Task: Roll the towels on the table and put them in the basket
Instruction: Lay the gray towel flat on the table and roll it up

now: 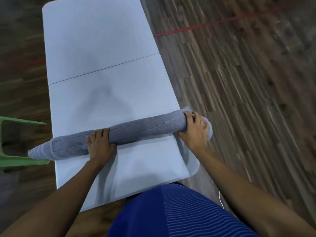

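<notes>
Towel (pixel 145 127) — rolled, across the table (pixel 102 40) — left hand (pixel 100 144) grips near its middle, right hand (pixel 193 130) its end.

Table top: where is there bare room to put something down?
The table is bare everywhere beyond the rolled towel, on both sides of its seam. A narrower bare strip lies between towel and near edge, crossed by the left forearm. Crowded: the towel's line, gripped by the left hand and right hand.
</notes>
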Demonstrator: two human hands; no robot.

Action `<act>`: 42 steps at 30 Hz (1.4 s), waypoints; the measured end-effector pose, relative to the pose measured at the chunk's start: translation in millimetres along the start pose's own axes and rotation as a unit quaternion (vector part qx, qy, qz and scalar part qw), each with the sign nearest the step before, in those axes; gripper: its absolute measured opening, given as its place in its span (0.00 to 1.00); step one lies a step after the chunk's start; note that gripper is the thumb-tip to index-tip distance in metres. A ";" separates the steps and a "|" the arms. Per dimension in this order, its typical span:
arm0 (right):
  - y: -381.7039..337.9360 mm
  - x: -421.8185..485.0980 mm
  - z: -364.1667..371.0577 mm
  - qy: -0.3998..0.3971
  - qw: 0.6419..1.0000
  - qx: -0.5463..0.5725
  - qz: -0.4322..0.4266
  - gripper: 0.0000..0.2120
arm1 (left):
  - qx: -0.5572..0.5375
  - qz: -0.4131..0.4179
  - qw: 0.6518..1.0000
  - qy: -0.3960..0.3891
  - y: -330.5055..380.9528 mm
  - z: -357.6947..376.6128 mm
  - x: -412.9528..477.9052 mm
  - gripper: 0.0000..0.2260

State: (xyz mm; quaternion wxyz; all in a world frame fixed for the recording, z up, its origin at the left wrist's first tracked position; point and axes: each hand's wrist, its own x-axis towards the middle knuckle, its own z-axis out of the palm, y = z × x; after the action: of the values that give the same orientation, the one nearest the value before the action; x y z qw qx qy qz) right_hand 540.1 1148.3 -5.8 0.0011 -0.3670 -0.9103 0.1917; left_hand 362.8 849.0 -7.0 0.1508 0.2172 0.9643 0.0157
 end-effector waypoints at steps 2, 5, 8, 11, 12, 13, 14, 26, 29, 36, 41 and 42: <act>-10.5 3.6 4.3 -0.003 0.997 -0.024 -0.076 0.40 | 0.006 0.005 1.000 0.001 0.2 -2.6 -1.5 0.27; -21.9 13.1 16.4 -0.031 0.987 -0.060 -0.145 0.41 | 0.017 0.027 0.999 -0.006 1.1 -5.5 -5.6 0.26; -25.1 28.1 20.3 -0.054 0.982 -0.068 -0.165 0.38 | 0.030 0.064 0.997 -0.007 -7.1 -5.0 -10.7 0.27; -26.1 46.6 17.0 -0.094 0.976 -0.082 -0.176 0.36 | 0.043 0.083 0.996 -0.007 -33.3 -4.4 -7.1 0.30; -25.3 51.7 15.7 -0.108 0.974 -0.082 -0.179 0.36 | 0.045 0.076 0.996 -0.013 -44.3 -4.8 -4.1 0.31; -24.4 55.8 13.6 -0.125 0.972 -0.079 -0.182 0.37 | 0.046 0.070 0.996 -0.021 -54.3 -5.9 -1.7 0.32; -22.4 59.1 11.3 -0.144 0.969 -0.074 -0.187 0.38 | 0.046 0.066 0.996 -0.031 -64.1 -6.8 -0.1 0.32; -25.3 49.2 5.7 -0.170 0.971 -0.069 -0.151 0.37 | 0.018 -0.014 0.994 -0.107 -187.0 -19.2 -14.6 0.42; -33.0 38.9 4.4 -0.187 0.974 -0.076 -0.103 0.37 | -0.027 -0.040 0.993 -0.109 -192.5 -18.8 -16.6 0.39; -62.1 5.5 23.6 -0.148 0.986 -0.048 0.054 0.37 | -0.071 -0.224 0.969 -0.073 -118.7 0.1 -38.1 0.30; -112.0 -12.1 29.8 -0.143 0.970 0.031 0.193 0.32 | -0.174 -0.301 0.935 -0.070 -65.0 6.2 -39.4 0.31; -121.2 -14.7 32.8 -0.145 0.966 0.047 0.208 0.32 | -0.195 -0.307 0.929 -0.066 -54.2 7.6 -39.9 0.31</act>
State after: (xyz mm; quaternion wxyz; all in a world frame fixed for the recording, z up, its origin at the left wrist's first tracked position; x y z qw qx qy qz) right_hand 465.2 1047.4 8.3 -0.1538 -0.5156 -0.7945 0.2817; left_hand 376.9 782.8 -8.1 0.2506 -0.1223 0.9497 0.1422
